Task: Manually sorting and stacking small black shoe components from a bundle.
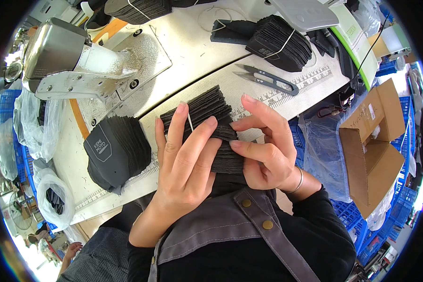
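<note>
A stack of black fabric pieces [209, 104] stands on edge by my body at the table's near edge, its many layers showing. A thin white band runs around it. My left hand [185, 171] lies over the stack and holds it, its fingers bent across the layers. With thumb and forefinger, my right hand [270, 152] pinches layers at the stack's right side. How many layers it grips is hidden. To the left lies another stack of dark fabric pieces [117, 150] with a light print on its top piece.
A sewing machine [75, 61] stands at the left. Thread snips [268, 80] lie on a printed ruler strip [310, 80]. Behind them sits a banded dark stack [282, 44]. An open cardboard box [373, 145] and blue crates [345, 214] are at the right, a plastic bag [54, 192] at the left.
</note>
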Demonstrator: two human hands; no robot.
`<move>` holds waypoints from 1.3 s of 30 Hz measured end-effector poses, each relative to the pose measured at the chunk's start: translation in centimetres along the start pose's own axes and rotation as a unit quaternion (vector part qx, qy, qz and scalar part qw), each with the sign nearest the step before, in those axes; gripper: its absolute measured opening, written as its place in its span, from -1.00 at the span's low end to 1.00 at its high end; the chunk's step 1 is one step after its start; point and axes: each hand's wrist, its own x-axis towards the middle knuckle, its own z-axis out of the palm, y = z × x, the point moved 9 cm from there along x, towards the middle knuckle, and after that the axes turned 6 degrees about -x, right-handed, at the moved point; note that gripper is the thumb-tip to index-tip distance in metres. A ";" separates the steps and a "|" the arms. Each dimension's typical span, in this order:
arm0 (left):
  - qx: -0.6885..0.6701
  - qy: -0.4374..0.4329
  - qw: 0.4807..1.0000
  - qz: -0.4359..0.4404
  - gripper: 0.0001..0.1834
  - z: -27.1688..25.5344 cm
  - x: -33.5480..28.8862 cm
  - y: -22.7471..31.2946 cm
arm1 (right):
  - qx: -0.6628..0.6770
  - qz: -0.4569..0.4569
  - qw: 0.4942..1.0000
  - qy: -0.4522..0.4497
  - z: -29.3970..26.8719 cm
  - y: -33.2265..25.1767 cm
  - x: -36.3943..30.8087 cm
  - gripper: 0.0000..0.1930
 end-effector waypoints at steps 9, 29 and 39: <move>-0.002 -0.012 1.000 0.008 -0.67 0.0 0.0 0.2 | 0.025 0.036 0.999 -0.004 0.0 0.3 -0.2 -0.67; -0.056 -0.079 0.994 -0.046 -0.61 -0.4 1.8 0.0 | 0.032 0.074 0.997 -0.001 -0.3 0.3 0.0 -0.67; -0.060 -0.071 0.995 -0.045 -0.56 -0.4 1.4 -0.1 | 0.073 0.138 0.984 -0.082 -0.4 2.1 3.0 -0.70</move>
